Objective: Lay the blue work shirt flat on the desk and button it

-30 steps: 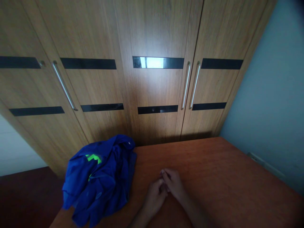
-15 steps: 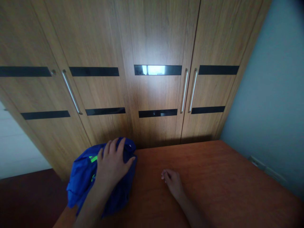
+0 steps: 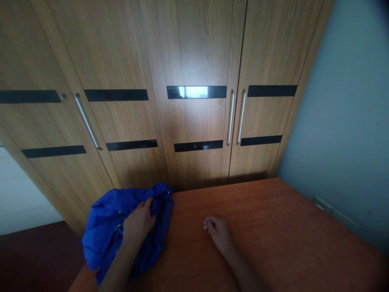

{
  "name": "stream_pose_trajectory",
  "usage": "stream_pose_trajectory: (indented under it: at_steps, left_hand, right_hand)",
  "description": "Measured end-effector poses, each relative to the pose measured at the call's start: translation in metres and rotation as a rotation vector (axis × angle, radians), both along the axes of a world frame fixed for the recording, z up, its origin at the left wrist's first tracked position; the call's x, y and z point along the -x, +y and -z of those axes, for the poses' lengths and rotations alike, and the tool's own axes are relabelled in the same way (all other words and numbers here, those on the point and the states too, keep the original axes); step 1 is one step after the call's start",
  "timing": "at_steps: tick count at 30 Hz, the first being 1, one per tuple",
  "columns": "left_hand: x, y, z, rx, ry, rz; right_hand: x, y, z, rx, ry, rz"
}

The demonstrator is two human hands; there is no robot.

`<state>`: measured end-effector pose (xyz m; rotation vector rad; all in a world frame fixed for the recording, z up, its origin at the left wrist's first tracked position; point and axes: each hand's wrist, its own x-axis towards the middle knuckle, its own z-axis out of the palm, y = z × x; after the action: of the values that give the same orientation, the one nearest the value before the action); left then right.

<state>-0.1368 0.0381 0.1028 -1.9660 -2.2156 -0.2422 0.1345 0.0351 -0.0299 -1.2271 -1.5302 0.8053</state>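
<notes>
A crumpled blue cloth item (image 3: pixel 101 227) with small bright green marks lies at the left end of the reddish-brown tabletop (image 3: pixel 258 227). Whether it is a garment or a bag I cannot tell. My left hand (image 3: pixel 139 221) is on top of it, fingers curled into the folds and closed on the fabric; the fingertips are partly hidden. Well to the right of the cloth, my right hand (image 3: pixel 218 233) rests by the middle of the tabletop. Its fingers are curled in loosely, with nothing visible in them.
Behind the table stands a wooden wardrobe (image 3: pixel 194 121) with black strips and metal handles (image 3: pixel 230 117); its doors are closed. A pale blue wall (image 3: pixel 340 121) with a socket strip (image 3: pixel 334 213) borders the right side. Dark floor (image 3: pixel 33 255) shows at lower left.
My left hand has sunk from lying spread over the blue cloth to curling into it, and the cloth has bunched, covering most green marks. My right hand has hardly moved.
</notes>
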Motion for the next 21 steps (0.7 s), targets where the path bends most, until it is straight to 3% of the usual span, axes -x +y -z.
stream_pose_trajectory:
  at_steps: [6, 12, 16, 21]
  left_hand:
    - [0.032, -0.009, -0.02, -0.099, -0.254, -0.124]
    - [0.057, -0.033, -0.069, -0.384, -0.565, -0.279]
    - [0.052, -0.057, -0.105, -0.578, -0.802, -0.359]
    - [0.023, -0.093, -0.139, -0.769, -1.004, -0.258]
  right_hand:
    - [-0.002, 0.006, 0.004, 0.02, 0.068, 0.006]
    - [-0.003, 0.005, 0.002, 0.032, 0.135, 0.003]
    - [-0.001, 0.002, -0.001, 0.04, 0.189, -0.008]
    - [-0.001, -0.002, -0.008, 0.082, 0.307, 0.015]
